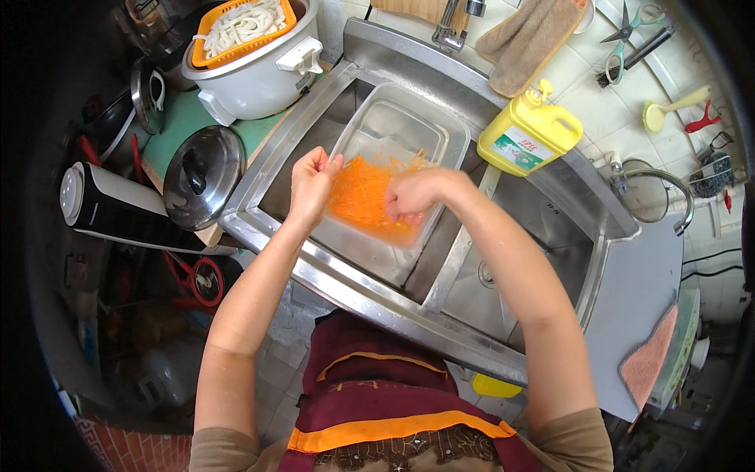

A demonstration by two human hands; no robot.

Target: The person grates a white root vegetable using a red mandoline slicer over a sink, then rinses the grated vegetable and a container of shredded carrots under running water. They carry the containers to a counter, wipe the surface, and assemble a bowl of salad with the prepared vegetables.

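A clear plastic container sits tilted in the left basin of a steel double sink. Orange carrot shreds fill its near part, and water appears to lie around them. My left hand grips the container's left rim, thumb on top. Over the shreds, at the container's right side, is my right hand, motion-blurred with its fingers curled down and touching them. Whether shreds are held inside those fingers is hidden.
A yellow detergent jug stands behind the sink divider. Left are a steel lid and a white electric pot bearing an orange basket of pale strips. A curved faucet rises at right.
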